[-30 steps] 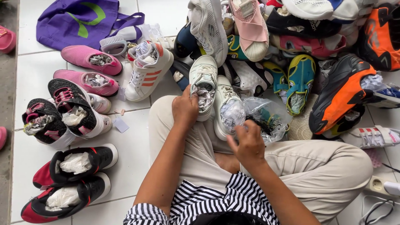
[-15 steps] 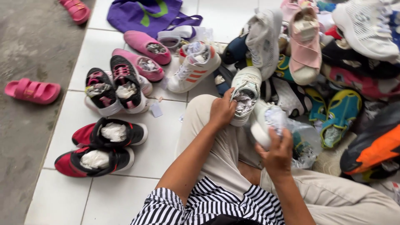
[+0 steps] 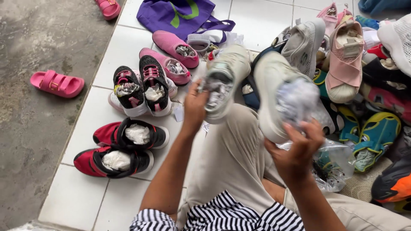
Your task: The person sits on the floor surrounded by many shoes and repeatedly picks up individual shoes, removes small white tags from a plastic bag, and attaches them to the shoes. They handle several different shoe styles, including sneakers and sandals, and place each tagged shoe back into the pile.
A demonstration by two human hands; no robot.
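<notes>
While blurred by motion, both pale grey-green sneakers seen from the head view held up over the lap. Left hand (image 3: pixel 195 105) gripping the left sneaker (image 3: pixel 224 79) at its heel, fingers curled round the collar, fingertips hidden behind the shoe; crumpled paper stuffing showing in the opening. Right hand (image 3: pixel 297 147) under the right sneaker (image 3: pixel 274 92), fingers spread and pinching a smeared wad of paper (image 3: pixel 297 100) at the shoe's mouth; hard to tell how far the wad sits inside. Clear plastic bag (image 3: pixel 334 164) just beside the right wrist, partly hidden by the hand. Left on the tiled floor (image 3: pixel 77 196): red-and-black pair (image 3: pixel 122 147), black-and-pink pair (image 3: pixel 143 87), pink slip-ons (image 3: pixel 173 53), all stuffed. Purple bag (image 3: pixel 180 15) cut off at the top edge. Heap of shoes (image 3: pixel 364 77) on the right, running out of frame.
</notes>
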